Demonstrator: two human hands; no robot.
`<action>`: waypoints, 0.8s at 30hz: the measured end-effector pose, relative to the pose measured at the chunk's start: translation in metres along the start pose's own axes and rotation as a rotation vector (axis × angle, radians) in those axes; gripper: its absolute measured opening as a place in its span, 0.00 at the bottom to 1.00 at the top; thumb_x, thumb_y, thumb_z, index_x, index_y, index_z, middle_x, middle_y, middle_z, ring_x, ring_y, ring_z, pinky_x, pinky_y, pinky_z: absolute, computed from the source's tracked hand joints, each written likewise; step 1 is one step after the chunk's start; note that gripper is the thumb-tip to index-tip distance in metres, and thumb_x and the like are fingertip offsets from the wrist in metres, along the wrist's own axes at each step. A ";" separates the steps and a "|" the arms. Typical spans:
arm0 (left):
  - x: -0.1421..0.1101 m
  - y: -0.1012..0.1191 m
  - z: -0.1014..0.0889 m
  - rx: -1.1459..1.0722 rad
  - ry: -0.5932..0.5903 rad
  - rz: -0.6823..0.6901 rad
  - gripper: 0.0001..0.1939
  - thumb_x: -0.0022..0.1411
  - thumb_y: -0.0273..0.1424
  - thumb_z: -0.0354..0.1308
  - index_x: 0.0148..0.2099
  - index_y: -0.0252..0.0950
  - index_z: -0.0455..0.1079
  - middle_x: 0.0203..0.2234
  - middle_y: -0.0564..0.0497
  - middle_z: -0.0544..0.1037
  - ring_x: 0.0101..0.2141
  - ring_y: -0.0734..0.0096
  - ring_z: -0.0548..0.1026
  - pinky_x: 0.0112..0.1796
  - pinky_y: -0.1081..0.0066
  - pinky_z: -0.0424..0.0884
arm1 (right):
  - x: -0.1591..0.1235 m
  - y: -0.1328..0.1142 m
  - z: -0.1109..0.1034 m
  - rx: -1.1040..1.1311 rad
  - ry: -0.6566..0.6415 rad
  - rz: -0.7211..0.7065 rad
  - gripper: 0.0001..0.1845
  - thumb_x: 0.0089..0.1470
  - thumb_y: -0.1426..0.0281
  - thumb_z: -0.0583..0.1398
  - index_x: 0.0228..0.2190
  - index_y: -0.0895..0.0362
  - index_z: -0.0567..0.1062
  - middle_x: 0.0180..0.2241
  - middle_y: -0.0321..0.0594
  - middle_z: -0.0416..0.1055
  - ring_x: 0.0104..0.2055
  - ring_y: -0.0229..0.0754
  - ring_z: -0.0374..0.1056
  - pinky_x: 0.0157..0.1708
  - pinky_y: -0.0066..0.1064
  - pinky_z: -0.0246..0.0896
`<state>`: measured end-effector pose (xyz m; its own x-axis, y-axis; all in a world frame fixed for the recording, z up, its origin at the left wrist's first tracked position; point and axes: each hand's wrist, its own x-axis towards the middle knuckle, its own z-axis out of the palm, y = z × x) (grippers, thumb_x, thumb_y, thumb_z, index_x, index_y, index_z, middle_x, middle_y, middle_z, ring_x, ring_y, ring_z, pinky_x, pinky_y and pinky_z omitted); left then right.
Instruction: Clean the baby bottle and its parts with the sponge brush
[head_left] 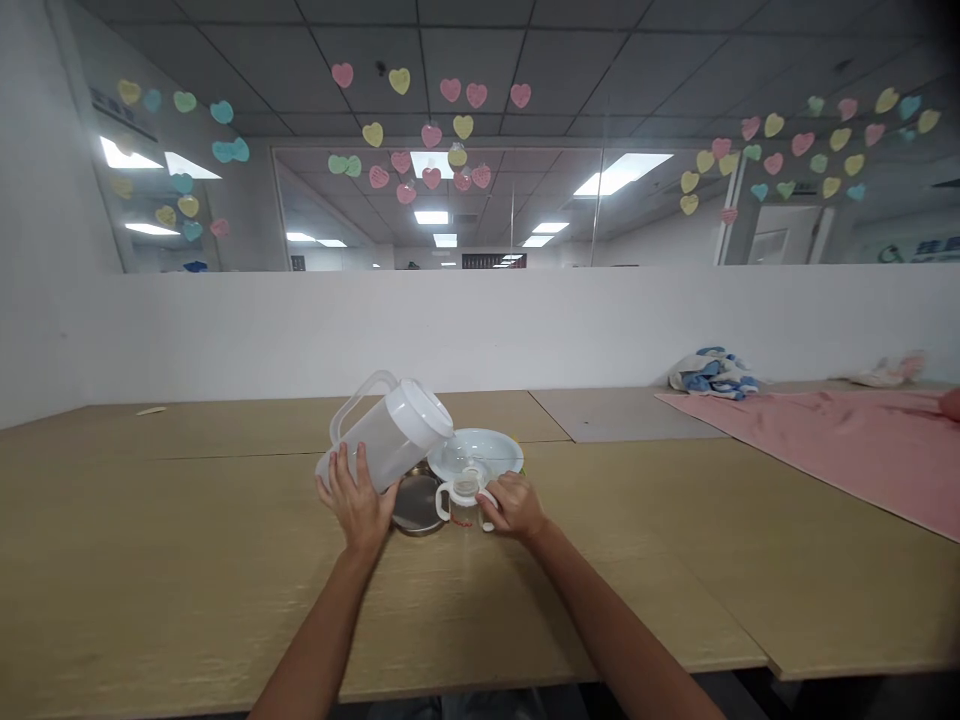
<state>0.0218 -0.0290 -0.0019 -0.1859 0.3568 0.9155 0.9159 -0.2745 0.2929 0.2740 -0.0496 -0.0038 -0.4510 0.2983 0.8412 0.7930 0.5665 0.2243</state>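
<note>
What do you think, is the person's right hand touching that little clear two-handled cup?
Touching. The head view shows the right hand with its fingers pressed against the handle on the right side of the clear two-handled cup.

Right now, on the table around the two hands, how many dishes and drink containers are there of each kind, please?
Plastic pitcher: 1
Clear two-handled cup: 1
Round plates: 2 (white plate, steel plate)
Total: 4
</note>
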 end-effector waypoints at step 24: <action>-0.001 -0.001 0.000 -0.092 -0.003 0.002 0.42 0.52 0.45 0.58 0.62 0.27 0.49 0.58 0.28 0.53 0.59 0.43 0.49 0.55 0.43 0.42 | -0.007 -0.014 -0.006 0.025 -0.131 0.353 0.21 0.62 0.65 0.42 0.25 0.56 0.67 0.19 0.37 0.68 0.22 0.36 0.63 0.24 0.27 0.46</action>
<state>0.0215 -0.0289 -0.0030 -0.1825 0.3589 0.9154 0.8799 -0.3558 0.3149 0.2680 -0.0640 -0.0098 -0.2019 0.5729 0.7944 0.8993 0.4296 -0.0813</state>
